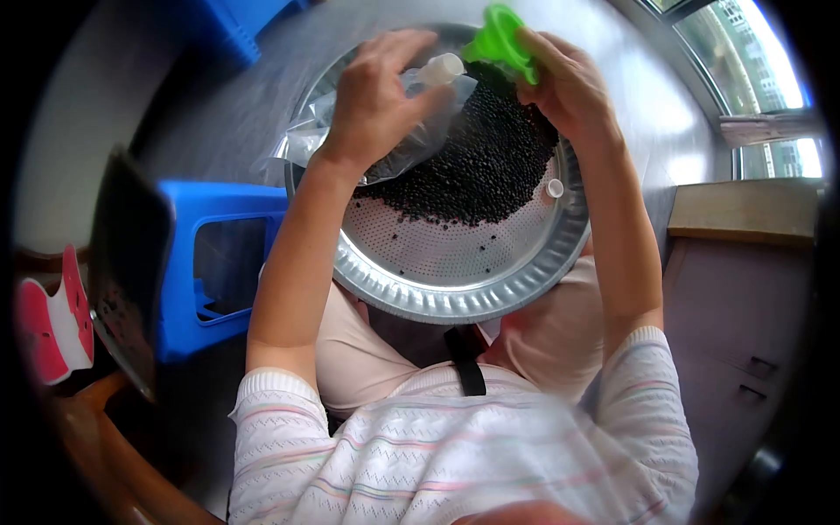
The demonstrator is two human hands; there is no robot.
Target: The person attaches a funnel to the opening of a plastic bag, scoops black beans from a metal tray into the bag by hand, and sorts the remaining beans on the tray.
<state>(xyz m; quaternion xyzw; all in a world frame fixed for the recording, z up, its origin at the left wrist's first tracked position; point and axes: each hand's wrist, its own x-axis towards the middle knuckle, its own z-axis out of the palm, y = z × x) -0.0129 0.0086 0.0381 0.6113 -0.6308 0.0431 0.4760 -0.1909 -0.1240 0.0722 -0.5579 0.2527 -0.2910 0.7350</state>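
Note:
My left hand is slightly blurred, its thumb and fingers spread apart around a clear plastic pouch with a white spout. The spout lies between thumb and fingers, with no firm grip visible. In my right hand is a bright green funnel, pinched at its edge and held just right of the spout. Below both hands, a heap of small black beans fills much of a perforated metal basin. A small white cap rests inside the basin's right side.
A blue plastic stool stands to the left, beside a dark panel. Another blue item is at the upper left. At right are a cabinet and a window. The basin sits over the person's lap.

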